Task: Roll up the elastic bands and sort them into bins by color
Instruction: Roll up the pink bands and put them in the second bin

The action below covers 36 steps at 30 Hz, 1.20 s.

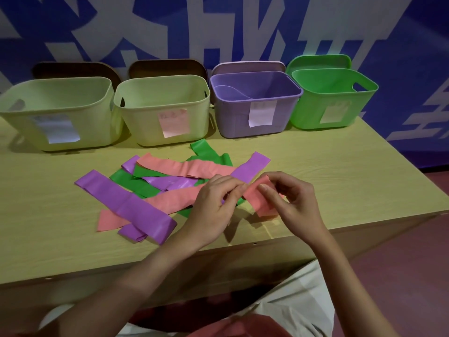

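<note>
Currently starting the roll on a pink band, pinched at its upper end between left hand and right hand, just above the desk near the front edge, right of the pile. Both hands clamped on that band, fingertips close together at the end being turned over; lower end hanging toward the desk. Judging the roll barely begun, if at all. Best to keep the first turn tight and edges square, hold light tension so the thin stretchy sheet doesn't spring open, keep a pinch on the finished roll until dropped. Looks like smooth, slightly glossy flat latex-type strip, limp, creases easily. Pile of pink, purple and green bands overlapping, all flat, none rolled. Behind: two pale yellow-green bins, purple bin, green bin, smooth moulded plastic, rounded corners, paper labels on fronts, lids propped behind. Label text unreadable. Pink-noted bin likely the target.
</note>
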Tool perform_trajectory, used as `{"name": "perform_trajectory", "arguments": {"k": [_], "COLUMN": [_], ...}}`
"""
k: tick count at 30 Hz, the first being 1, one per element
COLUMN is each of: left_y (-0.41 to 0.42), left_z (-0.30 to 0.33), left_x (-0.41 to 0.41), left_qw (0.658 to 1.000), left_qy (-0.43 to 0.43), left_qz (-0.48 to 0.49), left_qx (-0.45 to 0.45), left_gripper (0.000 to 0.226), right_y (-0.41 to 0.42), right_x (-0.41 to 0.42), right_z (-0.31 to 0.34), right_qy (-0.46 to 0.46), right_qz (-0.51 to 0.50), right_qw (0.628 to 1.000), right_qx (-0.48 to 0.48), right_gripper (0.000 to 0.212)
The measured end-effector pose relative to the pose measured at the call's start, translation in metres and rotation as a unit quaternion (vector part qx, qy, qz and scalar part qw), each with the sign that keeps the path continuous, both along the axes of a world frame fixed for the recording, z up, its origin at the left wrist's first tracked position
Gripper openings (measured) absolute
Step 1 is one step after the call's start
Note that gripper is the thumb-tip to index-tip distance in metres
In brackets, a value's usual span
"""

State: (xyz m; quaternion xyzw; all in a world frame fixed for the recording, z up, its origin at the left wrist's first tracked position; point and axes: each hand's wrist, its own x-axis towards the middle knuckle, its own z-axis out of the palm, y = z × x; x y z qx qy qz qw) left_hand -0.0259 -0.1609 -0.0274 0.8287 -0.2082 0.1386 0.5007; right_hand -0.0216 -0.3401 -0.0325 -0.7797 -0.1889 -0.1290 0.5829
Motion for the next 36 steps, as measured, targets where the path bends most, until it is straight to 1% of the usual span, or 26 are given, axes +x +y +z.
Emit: {"name": "perform_trajectory", "arguments": {"k": [2, 4, 7, 9, 13, 18, 22, 27, 32, 34, 36], "left_y": [0.001, 0.002, 0.002, 0.001, 0.002, 0.001, 0.0, 0.004, 0.006, 0.005, 0.004], "left_z": [0.001, 0.002, 0.002, 0.004, 0.007, 0.006, 0.005, 0.007, 0.006, 0.005, 0.005], "left_x": [-0.001, -0.001, -0.001, -0.001, 0.0, -0.001, 0.0, -0.001, 0.0, 0.001, 0.002], "left_qw": [1.0, 0.999, 0.999, 1.0, 1.0, 0.999, 0.996, 1.0, 0.998, 0.999, 1.0], "left_qy": [-0.016, -0.023, -0.031, -0.012, -0.005, 0.028, 0.073, 0.004, -0.034, -0.024, 0.005], "left_qz": [0.012, 0.025, 0.028, 0.024, 0.007, -0.005, -0.029, 0.005, 0.025, 0.027, 0.021], "left_qx": [0.02, 0.027, 0.016, -0.003, -0.014, -0.025, -0.045, -0.003, 0.048, 0.031, -0.009], "left_gripper": [0.033, 0.031, 0.023, 0.017, 0.03, 0.026, 0.033, 0.031, 0.023, 0.023, 0.024], "right_y": [0.001, 0.002, 0.004, 0.004, 0.003, 0.007, 0.011, 0.009, 0.012, 0.013, 0.013], "right_x": [0.0, 0.0, 0.0, 0.0, 0.002, 0.001, 0.0, 0.0, 0.001, -0.001, -0.002], "right_z": [0.0, 0.001, 0.003, 0.003, 0.003, 0.006, 0.011, 0.011, 0.012, 0.012, 0.011], "right_qy": [0.002, 0.0, -0.001, 0.0, 0.007, 0.004, -0.01, -0.007, -0.004, 0.009, 0.026], "right_qz": [-0.003, -0.003, 0.0, 0.007, 0.024, 0.031, 0.023, 0.008, 0.011, 0.029, 0.045], "right_qw": [1.0, 1.0, 1.0, 1.0, 1.0, 0.999, 0.999, 1.0, 1.0, 0.999, 0.997], "right_qx": [-0.001, 0.002, -0.003, -0.006, -0.005, 0.019, 0.02, 0.015, 0.025, 0.038, 0.053], "right_gripper": [0.026, 0.019, 0.018, 0.015, 0.014, 0.022, 0.016, 0.011, 0.015, 0.013, 0.012]}}
